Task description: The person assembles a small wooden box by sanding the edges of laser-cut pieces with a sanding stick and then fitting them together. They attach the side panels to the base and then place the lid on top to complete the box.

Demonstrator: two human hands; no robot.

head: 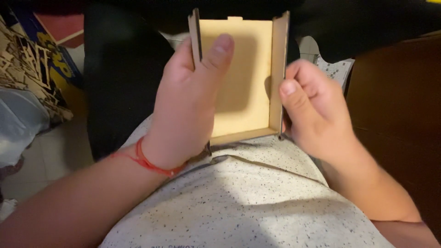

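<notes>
Pale plywood box [241, 76], shallow, open face toward the camera, long axis running away from the body, held above the lap. Flat smooth panel, thin straight walls with dark burnt edges, small tab at the far rim. Left hand [188, 103] clamped on the left wall, thumb inside. Right hand [312, 108] curled against the right wall, thumb pressing its outer face. Speckled shirt [243, 202] beneath.

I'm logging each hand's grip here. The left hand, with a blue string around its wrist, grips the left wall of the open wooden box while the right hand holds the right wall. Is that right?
Not quite: the head view shows the string on the left hand is red, not blue. The rest holds: that hand grips the wooden box by its left wall, the right hand by its right wall.
</notes>
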